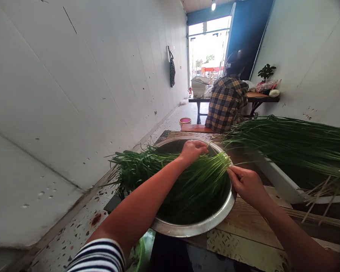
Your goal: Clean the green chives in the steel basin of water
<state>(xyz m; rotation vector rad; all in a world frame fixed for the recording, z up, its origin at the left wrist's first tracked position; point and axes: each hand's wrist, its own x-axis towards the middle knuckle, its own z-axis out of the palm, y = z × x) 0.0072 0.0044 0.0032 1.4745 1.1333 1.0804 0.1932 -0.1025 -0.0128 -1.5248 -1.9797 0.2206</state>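
Note:
A wide steel basin (204, 226) holds long green chives (198, 181). Their leafy ends hang over its left side and their pale cut ends point to the right rim. My left hand (195, 151), its arm reaching across the basin, is closed in a pinch above the chives, with a thin pale stalk at its fingertips. At the right rim, my right hand (245, 185) is closed, thumb against forefinger, on the pale ends of the chives. Exactly how many stalks it grips is hidden.
More long chives (294, 139) lie across a white crate (280, 175) to the right, with thin straw-like sticks (320, 196) beside it. A wooden table (243, 223) carries the basin. Ahead, a person in a plaid shirt (226, 102) sits at another table (263, 99). A wall (59, 94) runs along the left.

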